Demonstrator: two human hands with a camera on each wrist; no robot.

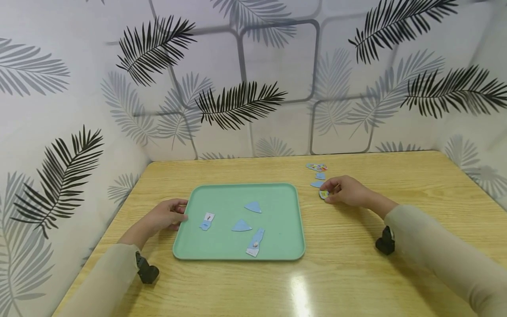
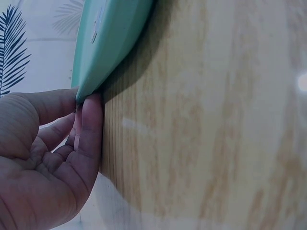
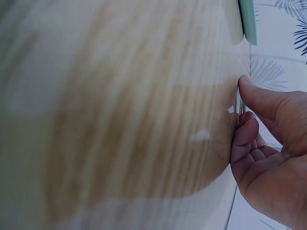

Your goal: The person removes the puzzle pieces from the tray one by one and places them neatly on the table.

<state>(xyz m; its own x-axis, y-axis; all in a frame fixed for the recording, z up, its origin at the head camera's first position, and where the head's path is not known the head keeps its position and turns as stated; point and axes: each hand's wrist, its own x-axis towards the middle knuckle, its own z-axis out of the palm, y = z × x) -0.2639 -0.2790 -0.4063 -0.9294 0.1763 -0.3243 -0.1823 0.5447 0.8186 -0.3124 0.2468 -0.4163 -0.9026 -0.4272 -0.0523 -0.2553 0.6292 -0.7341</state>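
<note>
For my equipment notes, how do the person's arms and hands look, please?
The left hand and the right hand are bare, without gloves. A plain, long, beige fabric sleeve is on the left, a matching beige sleeve on the right. Near their ends sit a small, black, blocky device on the left and a similar black device on the right.

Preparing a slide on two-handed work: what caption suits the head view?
Left hand grips a green tray holding flat pieces; right hand pinches a small piece on the wooden table.
</note>
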